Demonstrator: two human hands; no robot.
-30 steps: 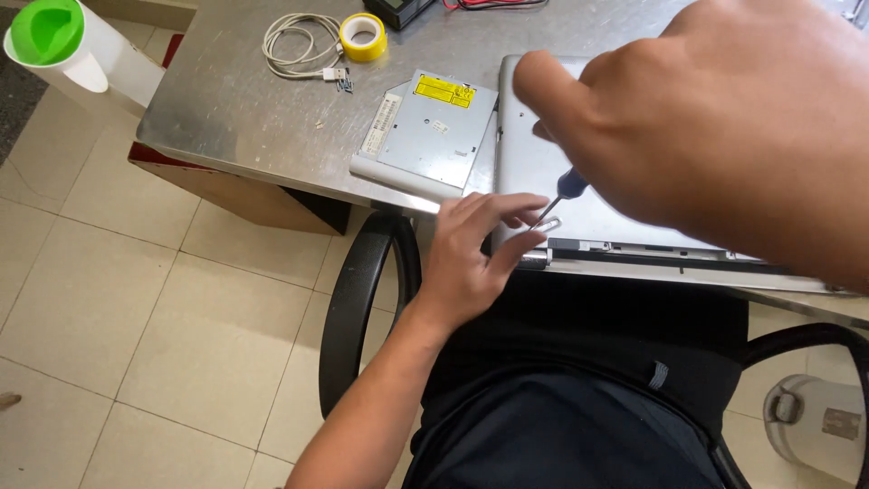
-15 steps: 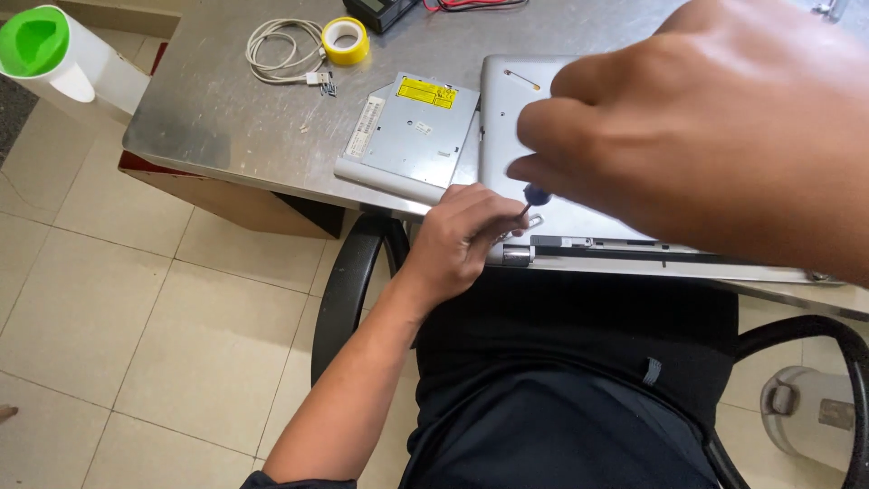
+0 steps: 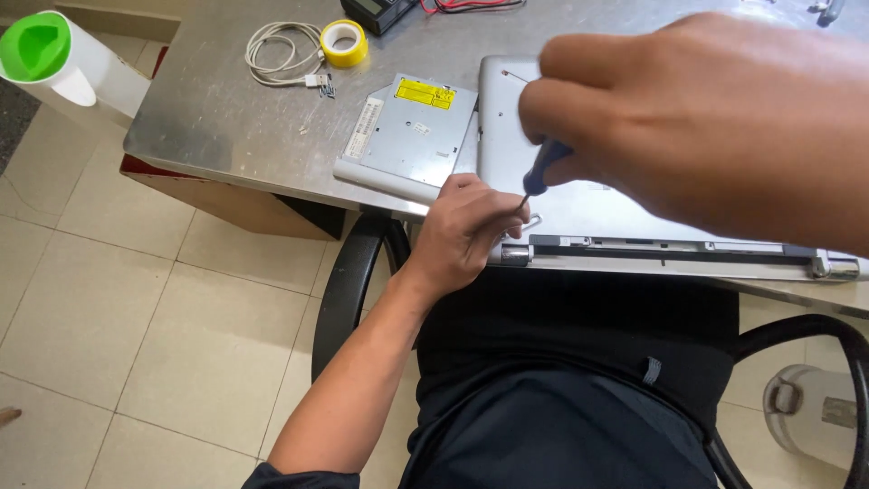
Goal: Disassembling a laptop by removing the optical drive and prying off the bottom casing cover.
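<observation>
Unscrewing at the near-left corner of the laptop (image 3: 597,204) lying underside-up on the desk (image 3: 226,118): right hand (image 3: 715,127), grip pinching the screwdriver (image 3: 536,177), left hand (image 3: 462,231), fingers curled beside the tip, steadying; next probably steady downward pressure.

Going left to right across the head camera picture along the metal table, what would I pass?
White jug with green lid → coiled white cable → yellow tape roll → flat grey drive → silver laptop base, where the right hand holds a screwdriver.
</observation>
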